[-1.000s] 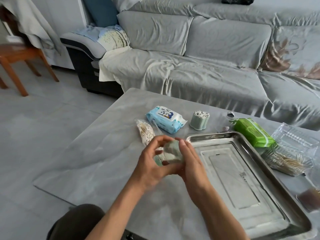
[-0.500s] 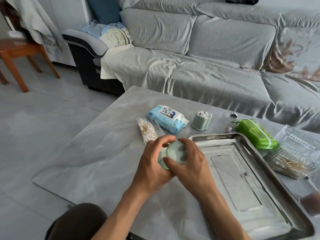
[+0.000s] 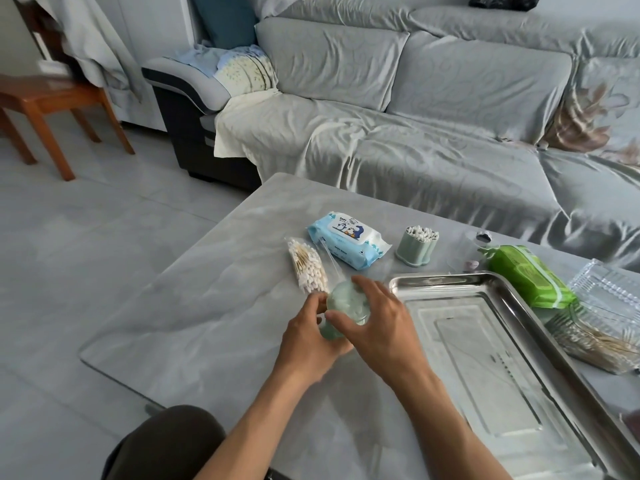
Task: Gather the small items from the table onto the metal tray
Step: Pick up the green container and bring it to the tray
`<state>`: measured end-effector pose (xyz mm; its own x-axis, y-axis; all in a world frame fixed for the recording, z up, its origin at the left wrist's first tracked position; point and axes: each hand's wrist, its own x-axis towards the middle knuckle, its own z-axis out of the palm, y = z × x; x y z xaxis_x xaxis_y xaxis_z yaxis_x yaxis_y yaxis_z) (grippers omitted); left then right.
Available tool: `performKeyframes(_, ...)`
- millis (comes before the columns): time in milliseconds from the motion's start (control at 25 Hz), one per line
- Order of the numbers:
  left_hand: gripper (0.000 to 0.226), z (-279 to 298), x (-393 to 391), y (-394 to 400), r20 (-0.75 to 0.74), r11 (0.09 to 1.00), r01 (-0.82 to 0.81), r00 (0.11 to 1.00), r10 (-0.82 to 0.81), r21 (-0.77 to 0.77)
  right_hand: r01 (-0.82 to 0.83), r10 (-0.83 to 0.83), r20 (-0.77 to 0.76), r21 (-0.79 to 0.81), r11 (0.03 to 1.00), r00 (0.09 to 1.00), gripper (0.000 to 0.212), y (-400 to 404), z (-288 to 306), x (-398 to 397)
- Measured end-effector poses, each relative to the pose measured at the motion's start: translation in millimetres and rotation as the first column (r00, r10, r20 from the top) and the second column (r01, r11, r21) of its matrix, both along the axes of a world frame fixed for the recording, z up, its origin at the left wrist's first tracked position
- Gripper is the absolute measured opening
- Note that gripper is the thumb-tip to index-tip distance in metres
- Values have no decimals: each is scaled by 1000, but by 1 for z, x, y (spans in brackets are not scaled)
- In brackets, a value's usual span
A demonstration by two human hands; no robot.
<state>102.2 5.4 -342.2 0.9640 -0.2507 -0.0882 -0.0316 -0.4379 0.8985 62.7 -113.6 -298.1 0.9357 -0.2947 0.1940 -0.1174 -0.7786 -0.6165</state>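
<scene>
Hands (image 3: 349,327) clasp a pale green container (image 3: 344,304) beside the metal tray (image 3: 446,280).

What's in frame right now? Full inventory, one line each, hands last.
metal tray: 1, silver, table right, nothing in it
blue wipes pack: 1, table centre, far side
green wipes pack: 1, beyond tray's right rim
cotton swab holder: 1, pale green, between the packs
cotton swab bag: 1, clear, left of blue pack
clear plastic box: 1, toothpicks inside, far right
green container: 1, pale, held in both hands
sofa: 1, grey, behind table
wooden chair: 1, brown, far left
left hand: on container
right hand: on container's top
</scene>
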Motion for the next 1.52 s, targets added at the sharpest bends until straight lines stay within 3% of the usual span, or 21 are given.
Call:
performKeyframes(120,61,-6,5,2,-9,1000,-7,1000,7,3,-31,27,-97,-42,999,995,58,4,1,7)
performKeyframes(480,56,-11,5,3,-18,999,34,999,-34,-7,-47,51,-142,25,999,989,55,3,-3,4)
performKeyframes(520,55,-10,4,3,-19,997,42,999,-43,-59,-5,14,-137,65,998,990,54,1,-5,1)
performKeyframes(560,54,-6,3,3,-14,990,54,998,-56,-132,71,-45,-127,204,976,991,52,-5,-8,-2)
performKeyframes(600,53,1,2,4,-20,972,64,997,-71,-226,138,-86,-132,463,876,988,47,-11,-9,-6)
performKeyframes(640,51,8,0,3,-40,941,68,995,-86,-332,161,-95,-131,733,661,987,40,-15,-7,-11)
performKeyframes(680,47,15,-2,2,-59,902,72,992,-108,-426,143,-76,-121,887,440,990,31,-17,-5,-16)
performKeyframes(720,43,21,-4,1,-73,861,81,988,-135,-502,102,-50,-91,933,346,995,24,-18,-1,-21)
performKeyframes(760,40,25,-6,-1,-83,821,92,982,-168,-563,71,-31,-64,917,393,998,21,-16,0,-24)
performKeyframes(880,37,25,-17,-7,-133,706,106,952,-275,-700,-10,-37,49,731,682,998,26,-9,0,-33)
performKeyframes(1000,36,31,-29,-8,-46,722,175,960,-275,-669,-116,21,168,575,810,986,29,-15,-2,-40)
performKeyframes(1120,39,33,-34,-12,47,744,166,983,-178,-647,-79,20,108,579,812,994,27,-17,15,-39)
performKeyframes(1200,45,31,-32,-14,10,712,137,984,-180,-689,-38,37,13,582,812,999,19,-15,25,-39)
performKeyframes(1240,50,29,-31,-14,-16,698,137,978,-208,-703,-22,48,-22,645,764,999,13,-14,26,-40)
performKeyframes(1360,43,29,-33,-19,-26,757,186,966,-258,-626,-2,37,-18,878,479,999,45,-20,19,-52)
performKeyframes(1440,29,28,-36,-24,-20,798,238,954,-298,-554,19,-78,17,898,440,997,52,-29,12,-58)
performKeyframes(1520,37,27,-42,-29,-22,819,350,915,-403,-456,95,-234,14,889,448,972,50,-42,10,-62)
